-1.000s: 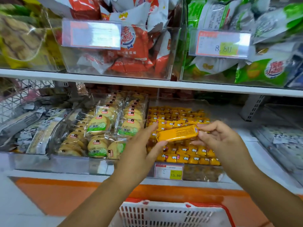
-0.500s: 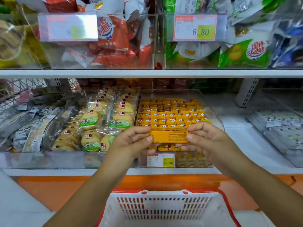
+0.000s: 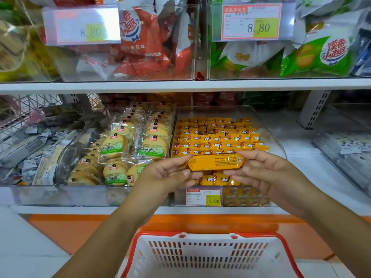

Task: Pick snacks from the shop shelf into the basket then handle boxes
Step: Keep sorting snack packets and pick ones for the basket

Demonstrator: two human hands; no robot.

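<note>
**Q:** How many hands, and what do they hold?

**A:** Two. The left hand (image 3: 166, 177) pinches one end of a single orange packet (image 3: 215, 161), and the right hand (image 3: 267, 177) pinches the other end. On each hand the fingers are above and the thumb below.

**Q:** Where does the packet lie?

**A:** It lies level between the two hands, printed side up. Just beyond it is the packet bin (image 3: 271, 137), filled with like packets too many to count.

**Q:** What is below the hands?

**A:** One basket (image 3: 210, 255), white with a red rim, on the person's side of the hands. One tag (image 3: 203, 197), reading 15.80, is just under the hands.

**Q:** And elsewhere?

**A:** One biscuit bin (image 3: 124, 149) stands left of the left hand. Above the hands is the upper shelf (image 3: 180, 85), with two tags reading 8.80, one on the left (image 3: 81, 26) and one on the right (image 3: 251, 21).
</note>
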